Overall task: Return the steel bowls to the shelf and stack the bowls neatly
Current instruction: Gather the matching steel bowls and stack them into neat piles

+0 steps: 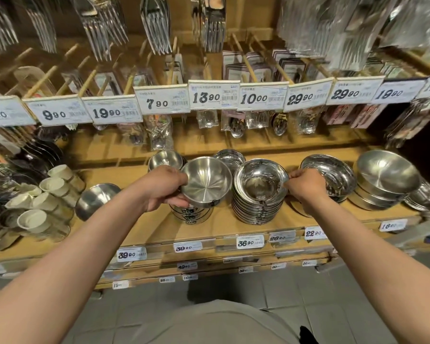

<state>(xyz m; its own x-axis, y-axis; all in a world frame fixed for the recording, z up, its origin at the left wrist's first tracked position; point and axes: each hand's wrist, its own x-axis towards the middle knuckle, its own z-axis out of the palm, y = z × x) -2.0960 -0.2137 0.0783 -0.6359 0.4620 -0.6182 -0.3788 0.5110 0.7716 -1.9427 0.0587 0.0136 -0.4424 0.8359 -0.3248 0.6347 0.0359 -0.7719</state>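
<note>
My left hand (pixel 165 188) grips a matte steel bowl (pixel 206 180) by its left rim, tilted toward me, just above a short stack of like bowls (pixel 193 214) on the wooden shelf (pixel 221 227). My right hand (pixel 305 186) pinches the right rim of the top bowl of a tall stack of shiny rimmed bowls (pixel 258 192) at the middle of the shelf. More steel bowls stand behind, a small one (pixel 165 158) and another (pixel 230 156).
A lone upturned bowl (pixel 96 198) lies at the left, next to white cups (pixel 52 187). To the right are a shiny bowl stack (pixel 329 177) and large matte bowls (pixel 386 173). Price tags (pixel 214 96) and hanging cutlery packs overhang the shelf.
</note>
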